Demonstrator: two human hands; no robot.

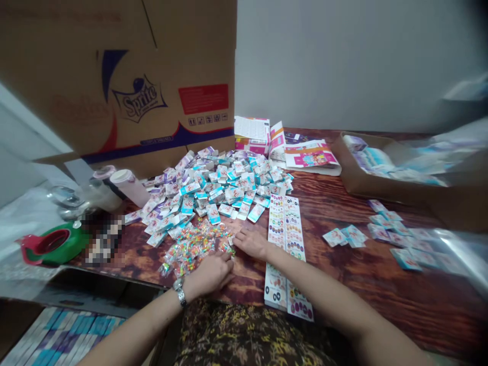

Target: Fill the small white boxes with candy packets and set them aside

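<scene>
My left hand (209,274), with a watch on its wrist, rests on the wooden table (343,284) with its fingers curled at the near edge of a heap of small colourful candy packets (190,246). My right hand (250,243) lies palm down just right of the heap, fingers stretched toward it. Whether either hand pinches a packet is hidden. Behind the candy lies a large pile of small white, teal and purple cartons (213,190). Long printed card sheets (285,239) lie under my right forearm.
A big Sprite cardboard box (125,96) stands at the back left. Plastic bottles (129,185) and a green tape dispenser (57,244) are at the left. A shallow cardboard tray (366,175) with cartons sits at the right, with loose cartons (381,226) before it. Printed sheets (308,152) lie at the back.
</scene>
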